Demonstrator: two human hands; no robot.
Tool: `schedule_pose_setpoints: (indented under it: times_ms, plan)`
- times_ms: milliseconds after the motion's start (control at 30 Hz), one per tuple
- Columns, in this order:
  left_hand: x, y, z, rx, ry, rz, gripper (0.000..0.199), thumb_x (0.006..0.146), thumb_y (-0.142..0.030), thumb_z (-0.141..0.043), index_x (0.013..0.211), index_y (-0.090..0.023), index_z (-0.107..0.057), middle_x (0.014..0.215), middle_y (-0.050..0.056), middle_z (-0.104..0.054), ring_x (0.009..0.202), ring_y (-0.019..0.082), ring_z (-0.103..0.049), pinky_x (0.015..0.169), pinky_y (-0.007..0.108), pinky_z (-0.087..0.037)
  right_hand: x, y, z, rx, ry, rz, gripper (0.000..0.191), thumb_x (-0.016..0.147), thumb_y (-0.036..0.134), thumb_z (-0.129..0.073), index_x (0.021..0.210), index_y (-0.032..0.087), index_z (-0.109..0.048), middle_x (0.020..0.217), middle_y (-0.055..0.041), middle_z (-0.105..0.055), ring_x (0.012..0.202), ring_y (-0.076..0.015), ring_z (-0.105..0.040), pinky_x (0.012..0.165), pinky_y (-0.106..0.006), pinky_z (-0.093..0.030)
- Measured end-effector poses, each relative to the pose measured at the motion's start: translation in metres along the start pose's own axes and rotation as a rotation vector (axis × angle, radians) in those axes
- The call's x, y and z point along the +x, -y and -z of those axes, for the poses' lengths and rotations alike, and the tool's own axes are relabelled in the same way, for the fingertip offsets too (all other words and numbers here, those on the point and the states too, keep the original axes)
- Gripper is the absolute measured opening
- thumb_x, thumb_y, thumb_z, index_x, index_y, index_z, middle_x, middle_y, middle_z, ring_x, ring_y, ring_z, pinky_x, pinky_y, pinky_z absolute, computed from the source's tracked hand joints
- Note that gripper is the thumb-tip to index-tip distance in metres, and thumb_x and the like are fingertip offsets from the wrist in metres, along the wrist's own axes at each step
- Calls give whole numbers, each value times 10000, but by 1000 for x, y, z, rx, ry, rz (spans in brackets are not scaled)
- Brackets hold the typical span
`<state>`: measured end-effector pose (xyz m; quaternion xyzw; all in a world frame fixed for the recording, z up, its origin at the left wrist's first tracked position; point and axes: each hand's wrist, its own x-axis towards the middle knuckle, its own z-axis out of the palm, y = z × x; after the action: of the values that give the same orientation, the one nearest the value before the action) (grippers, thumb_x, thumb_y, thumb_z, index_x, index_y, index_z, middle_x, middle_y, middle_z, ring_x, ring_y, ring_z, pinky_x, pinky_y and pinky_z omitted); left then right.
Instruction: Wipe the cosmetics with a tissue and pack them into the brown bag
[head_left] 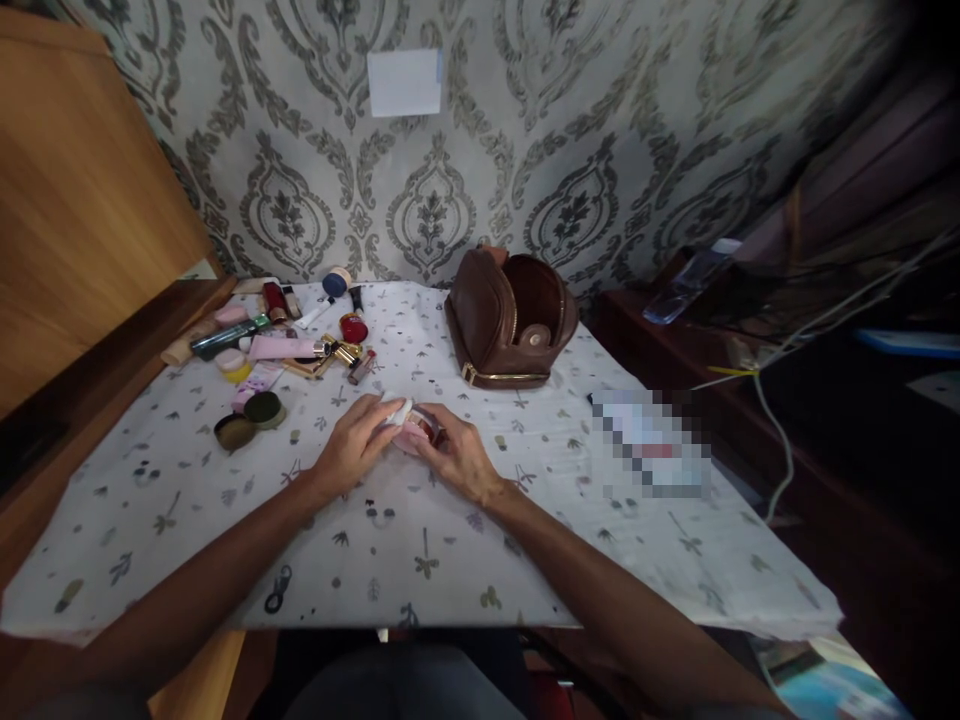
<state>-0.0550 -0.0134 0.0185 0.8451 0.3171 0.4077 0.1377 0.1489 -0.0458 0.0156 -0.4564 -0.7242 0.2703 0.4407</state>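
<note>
A: Where is your pink compact (pixel 409 441)?
B: At the bench (pixel 480 545). Your right hand (pixel 463 460) grips it; your left hand (pixel 352 442) pinches a white item (pixel 400 412) at its edge. Hold the rim: probably light, stiff, breakable.

And there they are, my left hand (pixel 349 445) and right hand (pixel 459 455), both bare, slim-fingered, running back into long bare forearms (pixel 251 545)! Down in the bottom left corner, a scrap of dark grey sleeve (pixel 101 702). Bottom centre, my grey top (pixel 397 688), smooth and rounded, flanked by near-black cloth (pixel 300 672)! Nails: too small to make out.
</note>
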Motion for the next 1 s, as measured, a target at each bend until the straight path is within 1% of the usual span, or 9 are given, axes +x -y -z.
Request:
schedule_pose_setpoints:
  times_ms: [200,333,400,467,567,733,900,1000]
  plan:
    - [0,-2,4,81,-34,-43,269,1015,-307,-485,1221,-211,-630,938,43,-588,905,180,-598,837,309,-523,-1,2,-1,-15,9,9,373,902,369,-616,1237,207,-622,1121,-86,-707,962,-227,-656,896,-365,-532]
    - [1,-6,6,169,-71,-156,249,1014,-282,-486,1188,-206,-646,934,52,-570,893,179,-578,798,295,-512,-2,1,-3,-57,12,38,399,927,392,-589,1270,189,-616,1131,-124,-696,959,-245,-657,903,-398,-534]
    - [1,-9,6,215,-63,-214,252,1014,-266,-480,1187,-208,-653,949,60,-573,892,182,-565,792,297,-504,-3,0,-3,-82,19,61,423,937,395,-570,1298,177,-602,1108,-135,-688,942,-248,-655,891,-409,-540]
    - [2,-11,7,237,-49,-243,253,1011,-260,-484,1187,-212,-660,932,58,-572,863,179,-550,776,294,-497,-3,-1,-4,-99,23,79,436,942,398,-561,1317,177,-591,1082,-132,-683,929,-246,-652,877,-409,-546]
    - [2,-10,6,222,-43,-225,262,1008,-270,-492,1197,-221,-667,907,52,-565,846,180,-539,766,296,-495,-3,-2,-4,-113,22,83,427,948,397,-559,1326,200,-585,1073,-121,-685,918,-238,-650,873,-402,-548]
    - [0,-4,3,217,-73,-180,279,1014,-292,-477,1199,-207,-668,952,67,-564,905,189,-572,794,309,-522,-3,-4,-5,-106,24,64,421,945,404,-575,1309,195,-593,1077,-120,-694,905,-237,-652,874,-402,-547]
    - [-2,0,1,198,-107,-121,294,1015,-349,-478,1154,-200,-690,904,53,-569,860,174,-598,769,294,-541,-3,-4,-5,-94,18,56,405,936,404,-593,1299,226,-596,1138,-108,-698,981,-249,-657,924,-418,-534]
    - [-3,0,1,174,-115,-80,318,1014,-384,-476,1152,-204,-698,889,46,-578,848,170,-607,772,292,-543,-3,-4,-4,-93,18,53,388,928,389,-600,1282,229,-603,1134,-97,-703,1001,-248,-658,918,-406,-536]
